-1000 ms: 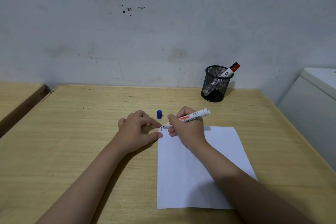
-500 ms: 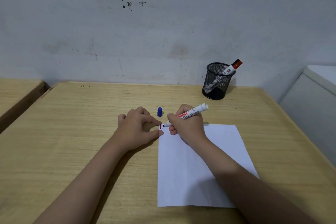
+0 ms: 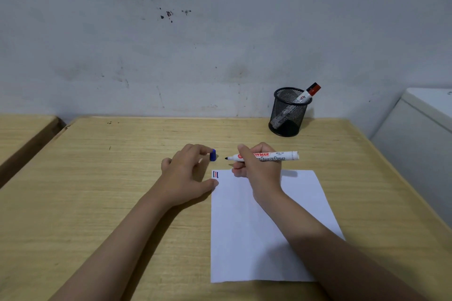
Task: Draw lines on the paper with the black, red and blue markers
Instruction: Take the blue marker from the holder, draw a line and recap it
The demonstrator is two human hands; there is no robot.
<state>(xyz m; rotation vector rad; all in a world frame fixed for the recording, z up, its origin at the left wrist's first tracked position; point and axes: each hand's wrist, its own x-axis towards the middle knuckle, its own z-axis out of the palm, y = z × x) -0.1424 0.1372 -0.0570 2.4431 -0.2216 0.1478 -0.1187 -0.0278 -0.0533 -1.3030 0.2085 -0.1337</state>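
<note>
1. I saw the right hand (image 3: 260, 166) wrapped around the uncapped marker (image 3: 266, 156), fingers closed on its barrel, the body lying nearly level above the far edge of the paper (image 3: 264, 227) with its dark tip pointing left and clear of the sheet; I judged it to be the blue one, since the loose cap was blue
2. The left hand (image 3: 186, 176) lay on the table (image 3: 97, 190) just left of the paper, its fingertips closing on the blue cap (image 3: 213, 155), which stood on the wood beyond the sheet's top-left corner; the thumb rested at the paper's edge
3. Three short lines (image 3: 215, 174), black, red and blue as far as I could tell, sat in that corner; I judged the drawing done and the capping step in hand
4. The red marker (image 3: 308, 93) leaned in the mesh cup (image 3: 288, 112) at the back; a second barrel showed dimly through the mesh
5. The next move, as I read it, called for pinching the cap, lining it up with the tip and pressing it home
</note>
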